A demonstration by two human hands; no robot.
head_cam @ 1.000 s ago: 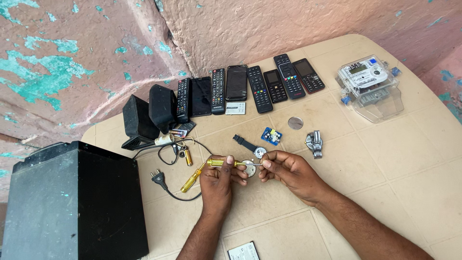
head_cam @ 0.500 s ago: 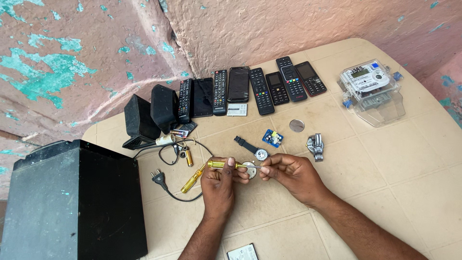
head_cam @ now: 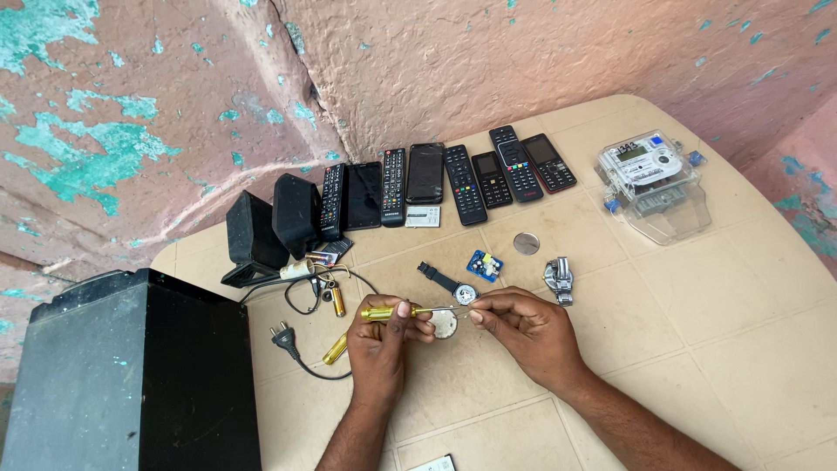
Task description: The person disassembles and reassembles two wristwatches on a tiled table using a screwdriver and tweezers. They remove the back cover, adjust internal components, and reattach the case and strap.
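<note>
Black box (head_cam: pixel 131 375): one, boxy and matte, near left on the tabletop (head_cam: pixel 697 349).
Speakers (head_cam: pixel 270 227): two, small, black, wedge-shaped.
Handsets (head_cam: pixel 453 179): a far row of about eight remotes and phones, flat black slabs.
Left hand (head_cam: pixel 384 344): grip clenched on one yellow-handled screwdriver (head_cam: pixel 397 311), lying level.
Round metal disc (head_cam: pixel 445 324): one, between both hands, centre.
Right hand (head_cam: pixel 527 327): grip pinched at the screwdriver's thin tip.
Meter (head_cam: pixel 649 179): one, clear plastic case, far right.
</note>
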